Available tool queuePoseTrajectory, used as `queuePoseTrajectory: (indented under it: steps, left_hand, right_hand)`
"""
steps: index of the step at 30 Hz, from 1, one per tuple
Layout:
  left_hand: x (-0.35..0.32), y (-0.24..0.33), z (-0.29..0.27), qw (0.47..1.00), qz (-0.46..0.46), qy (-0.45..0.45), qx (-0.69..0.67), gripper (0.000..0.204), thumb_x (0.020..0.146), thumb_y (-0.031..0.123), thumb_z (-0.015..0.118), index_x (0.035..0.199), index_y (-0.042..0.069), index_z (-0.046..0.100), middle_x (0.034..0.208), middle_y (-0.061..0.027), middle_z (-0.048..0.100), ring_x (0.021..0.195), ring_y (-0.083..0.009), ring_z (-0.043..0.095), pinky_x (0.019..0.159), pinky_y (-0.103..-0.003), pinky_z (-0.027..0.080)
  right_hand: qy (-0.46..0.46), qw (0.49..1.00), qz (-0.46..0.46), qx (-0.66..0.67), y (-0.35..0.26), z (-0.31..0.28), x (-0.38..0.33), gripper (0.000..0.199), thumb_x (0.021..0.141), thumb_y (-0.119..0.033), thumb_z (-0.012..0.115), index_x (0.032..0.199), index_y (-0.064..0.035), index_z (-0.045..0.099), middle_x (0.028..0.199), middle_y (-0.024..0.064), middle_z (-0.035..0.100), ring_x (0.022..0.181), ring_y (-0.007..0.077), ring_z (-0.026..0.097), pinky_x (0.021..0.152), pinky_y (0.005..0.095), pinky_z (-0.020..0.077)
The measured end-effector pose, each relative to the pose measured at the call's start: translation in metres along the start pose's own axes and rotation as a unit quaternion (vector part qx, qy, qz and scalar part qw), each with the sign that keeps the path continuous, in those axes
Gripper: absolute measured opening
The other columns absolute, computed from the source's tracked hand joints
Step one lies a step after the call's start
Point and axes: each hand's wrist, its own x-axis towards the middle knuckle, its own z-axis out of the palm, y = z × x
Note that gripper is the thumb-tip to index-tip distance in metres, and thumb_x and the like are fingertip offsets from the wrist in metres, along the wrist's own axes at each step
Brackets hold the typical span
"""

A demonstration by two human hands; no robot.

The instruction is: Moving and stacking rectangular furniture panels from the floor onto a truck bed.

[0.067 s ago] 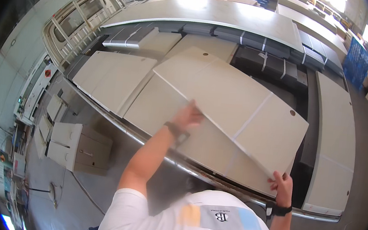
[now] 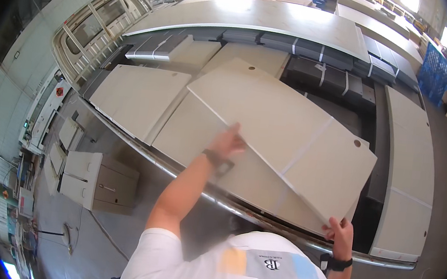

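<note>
A long beige panel bundle [image 2: 270,109], bound with white straps and with a round dark hole near each end, lies askew on top of a similar beige panel [image 2: 252,180]. My left hand [image 2: 227,141] grips its near long edge, the fingers somewhat blurred. At the bundle's near right corner, my right hand [image 2: 340,234] is closed around the edge with the thumb and fingertips showing. Both panels rest on a flat truck bed, whose metal rim [image 2: 212,198] runs right in front of me.
More beige panels [image 2: 138,98] lie to the left, and another long one [image 2: 407,175] to the right. Dark strapped bundles [image 2: 322,76] and a large pale sheet [image 2: 258,20] are behind. A beige cabinet [image 2: 112,185] stands on the floor at left, near the truck cab [image 2: 93,28].
The bundle's near right corner has come slightly toward me along with my right hand. My left hand keeps its place on the edge. The view has shifted a little.
</note>
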Motion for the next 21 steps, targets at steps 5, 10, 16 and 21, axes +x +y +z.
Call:
queuePoseTrajectory:
  steps: [5, 10, 16, 21]
  left_hand:
    - [0.008, -0.009, -0.005, 0.999, 0.031, 0.005, -0.015, 0.041, 0.099, 0.036, 0.059, 0.117, 0.0, 0.062, 0.11, -0.016, 0.069, 0.097, -0.0266, 0.068, 0.089, -0.044, 0.056]
    - [-0.005, -0.01, 0.001, 0.997, 0.064, -0.012, -0.042, 0.038, 0.099, 0.034, 0.059, 0.113, -0.002, 0.064, 0.105, -0.0167, 0.071, 0.089, -0.0275, 0.071, 0.083, -0.039, 0.059]
    - [-0.015, -0.014, 0.003, 0.997, 0.071, -0.011, 0.002, 0.038, 0.099, 0.033, 0.06, 0.11, -0.003, 0.064, 0.1, -0.0136, 0.072, 0.084, -0.0218, 0.072, 0.075, -0.035, 0.06]
    - [-0.008, -0.022, 0.0, 0.996, 0.083, 0.015, 0.026, 0.04, 0.097, 0.036, 0.063, 0.108, -0.003, 0.065, 0.094, -0.0117, 0.072, 0.076, -0.0191, 0.07, 0.064, -0.032, 0.059]
  right_hand:
    - [-0.011, 0.998, -0.006, -0.066, 0.005, 0.003, -0.014, 0.037, 0.088, -0.031, 0.076, 0.094, 0.0031, 0.063, 0.068, 0.0061, 0.064, 0.054, 0.0113, 0.061, 0.048, 0.0232, 0.046]
    - [0.044, 0.976, -0.05, -0.207, 0.014, -0.016, 0.019, 0.051, 0.091, -0.045, 0.073, 0.087, 0.0045, 0.063, 0.06, 0.0032, 0.058, 0.047, 0.0106, 0.055, 0.042, 0.0258, 0.0412]
    - [0.043, 0.991, -0.025, -0.126, 0.03, -0.026, 0.057, 0.062, 0.096, -0.051, 0.062, 0.116, 0.0079, 0.062, 0.09, 0.0072, 0.067, 0.074, 0.0153, 0.064, 0.06, 0.0295, 0.0505]
    - [-0.025, 0.987, -0.058, 0.146, 0.024, -0.016, 0.073, 0.062, 0.098, -0.045, 0.062, 0.129, 0.0078, 0.056, 0.118, 0.012, 0.067, 0.105, 0.0203, 0.065, 0.091, 0.0343, 0.0515]
